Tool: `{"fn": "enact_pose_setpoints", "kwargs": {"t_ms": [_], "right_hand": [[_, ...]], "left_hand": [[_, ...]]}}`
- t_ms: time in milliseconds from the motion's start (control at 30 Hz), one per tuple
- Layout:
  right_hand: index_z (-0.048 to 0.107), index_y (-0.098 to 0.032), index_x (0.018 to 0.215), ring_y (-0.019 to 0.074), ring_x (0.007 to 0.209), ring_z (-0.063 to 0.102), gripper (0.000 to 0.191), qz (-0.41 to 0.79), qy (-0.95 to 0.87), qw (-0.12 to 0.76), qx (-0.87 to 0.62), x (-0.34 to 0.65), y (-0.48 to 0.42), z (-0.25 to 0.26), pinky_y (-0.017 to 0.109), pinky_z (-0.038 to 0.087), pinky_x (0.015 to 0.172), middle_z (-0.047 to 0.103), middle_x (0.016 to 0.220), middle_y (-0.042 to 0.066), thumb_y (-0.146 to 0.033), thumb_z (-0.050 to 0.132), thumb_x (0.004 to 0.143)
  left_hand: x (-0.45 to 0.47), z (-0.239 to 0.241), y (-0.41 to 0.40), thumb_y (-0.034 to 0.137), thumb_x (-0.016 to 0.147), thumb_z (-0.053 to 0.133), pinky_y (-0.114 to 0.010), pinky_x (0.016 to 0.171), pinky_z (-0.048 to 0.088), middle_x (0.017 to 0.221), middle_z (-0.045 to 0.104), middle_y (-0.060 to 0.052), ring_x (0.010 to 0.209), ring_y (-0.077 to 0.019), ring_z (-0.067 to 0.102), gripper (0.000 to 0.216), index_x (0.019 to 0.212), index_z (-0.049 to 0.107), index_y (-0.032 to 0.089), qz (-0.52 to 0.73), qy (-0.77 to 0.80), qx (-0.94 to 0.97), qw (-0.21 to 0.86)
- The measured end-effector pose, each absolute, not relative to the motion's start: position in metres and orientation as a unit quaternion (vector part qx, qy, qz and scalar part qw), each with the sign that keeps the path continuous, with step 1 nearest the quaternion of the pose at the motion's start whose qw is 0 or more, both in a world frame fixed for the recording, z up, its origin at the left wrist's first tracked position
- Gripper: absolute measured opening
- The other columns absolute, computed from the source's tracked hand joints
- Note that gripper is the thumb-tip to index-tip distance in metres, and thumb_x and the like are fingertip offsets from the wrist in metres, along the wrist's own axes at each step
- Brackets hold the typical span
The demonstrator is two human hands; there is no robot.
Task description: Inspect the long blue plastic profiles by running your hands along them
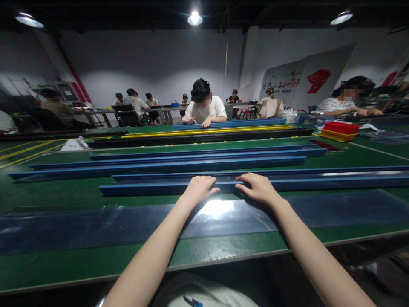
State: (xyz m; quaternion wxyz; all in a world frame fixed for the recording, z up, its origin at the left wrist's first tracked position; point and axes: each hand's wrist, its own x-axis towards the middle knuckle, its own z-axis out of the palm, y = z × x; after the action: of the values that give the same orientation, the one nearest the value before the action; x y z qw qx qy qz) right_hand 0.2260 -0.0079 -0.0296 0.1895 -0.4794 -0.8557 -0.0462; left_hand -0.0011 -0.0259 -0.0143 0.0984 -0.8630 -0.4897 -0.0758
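Observation:
A long blue U-shaped channel (143, 188) lies lengthwise across the table in front of me. Near its middle, my left hand (200, 188) is closed over the near wall, its fingers reaching inside and its thumb on the outer side. My right hand (256, 187) holds the same wall in a like way, a short gap to the right. The fingertips inside the channel are partly hidden. Under my forearms a clear, bluish plastic strip (96, 228) lies flat, with a bright lamp reflection at its middle.
Beyond lie more blue channels (179, 166) and black and yellow profiles (207, 132). Across the green table (220, 251), a co-worker (207, 106) handles another blue profile. Red and yellow bins (340, 130) stand at the far right, near another person (338, 100).

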Motion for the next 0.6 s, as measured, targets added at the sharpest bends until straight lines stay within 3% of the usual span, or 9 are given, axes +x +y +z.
{"fn": "enact_pose_setpoints", "kwargs": {"t_ms": [600], "right_hand": [[0.065,-0.021,0.100,0.0190,0.099,0.058,0.037,-0.048,-0.862,0.188,-0.468,0.2263,-0.0076,-0.0300,0.027,0.043,0.080,0.065,0.106,0.005,-0.045,0.041,0.084]], "left_hand": [[-0.0010,-0.0123,-0.0288,0.044,0.084,0.045,-0.027,0.065,0.044,0.092,0.066,-0.006,0.084,-0.0217,0.062,0.027,0.095,0.049,0.020,-0.066,-0.513,-0.851,0.087]]}}
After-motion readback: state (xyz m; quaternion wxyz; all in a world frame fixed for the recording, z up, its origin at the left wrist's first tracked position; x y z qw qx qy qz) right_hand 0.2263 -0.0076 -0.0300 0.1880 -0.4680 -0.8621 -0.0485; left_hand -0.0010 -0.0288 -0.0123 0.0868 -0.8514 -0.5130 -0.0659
